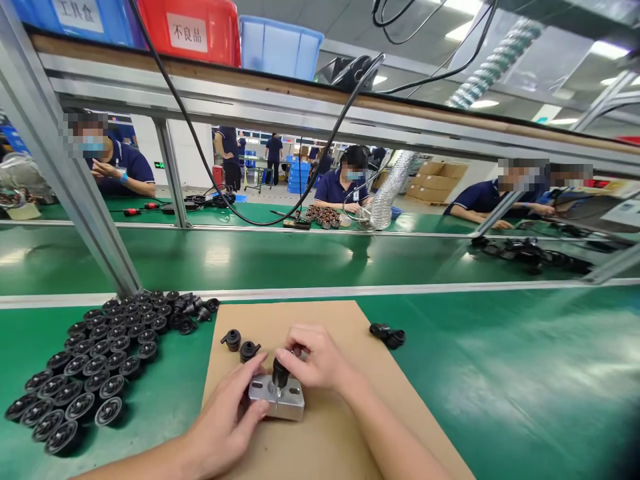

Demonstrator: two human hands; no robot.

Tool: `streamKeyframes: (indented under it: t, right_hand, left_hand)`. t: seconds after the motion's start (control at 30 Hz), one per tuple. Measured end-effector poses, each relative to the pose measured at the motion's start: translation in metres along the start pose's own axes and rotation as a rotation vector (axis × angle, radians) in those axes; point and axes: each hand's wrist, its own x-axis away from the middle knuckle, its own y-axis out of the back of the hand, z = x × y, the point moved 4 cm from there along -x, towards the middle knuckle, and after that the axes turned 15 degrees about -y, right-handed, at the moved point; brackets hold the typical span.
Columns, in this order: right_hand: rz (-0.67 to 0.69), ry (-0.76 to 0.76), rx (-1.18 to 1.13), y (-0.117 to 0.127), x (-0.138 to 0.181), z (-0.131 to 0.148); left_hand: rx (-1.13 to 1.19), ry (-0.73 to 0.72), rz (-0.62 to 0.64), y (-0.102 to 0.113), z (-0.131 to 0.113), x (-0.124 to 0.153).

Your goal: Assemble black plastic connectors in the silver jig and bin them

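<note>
A small metal block [281,400] lies on a brown cardboard sheet [325,440] on the green bench. My left hand [227,423] grips the block's left side, thumb on top. My right hand [313,357] pinches a small black plastic part [279,373] that stands on top of the block. Two more black parts [240,345] lie on the cardboard just beyond the block, apart from both hands.
Several rows of round black parts [90,370] fill the bench at my left. Another black part [389,335] lies right of the cardboard. A green conveyor belt [300,257] runs beyond, and people in blue shirts [343,183] sit across it. A slanted metal post [75,180] rises at left.
</note>
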Motion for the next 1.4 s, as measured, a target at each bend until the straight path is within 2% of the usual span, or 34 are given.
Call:
streamKeyframes:
  t: [0.33, 0.43, 0.63, 0.87, 1.2, 1.3, 1.4]
  right_hand:
    - [0.012, 0.049, 0.091, -0.013, 0.006, 0.007]
    - [0.031, 0.009, 0.116, -0.014, 0.006, 0.008]
    - [0.179, -0.096, 0.187, -0.005, 0.005, 0.007]
    - [0.453, -0.122, 0.046, -0.001, 0.007, 0.006]
    - [0.451, -0.148, 0.02, -0.006, 0.007, 0.007]
    - [0.431, -0.17, 0.011, 0.003, 0.006, 0.001]
    - [0.307, -0.267, 0.046, 0.023, 0.002, -0.019]
  left_hand:
    - [0.044, 0.066, 0.034, 0.001, 0.001, -0.002]
    - [0.083, 0.09, 0.038, 0.001, 0.002, -0.002]
    - [0.1, 0.128, 0.036, 0.002, 0.002, -0.004]
    - [0.132, 0.126, 0.018, 0.004, 0.0, -0.008]
    - [0.109, 0.153, 0.017, 0.003, 0.002, -0.006]
    - [0.099, 0.12, -0.007, 0.001, 0.007, -0.004]
    - [0.069, 0.078, -0.017, -0.004, 0.013, -0.001]
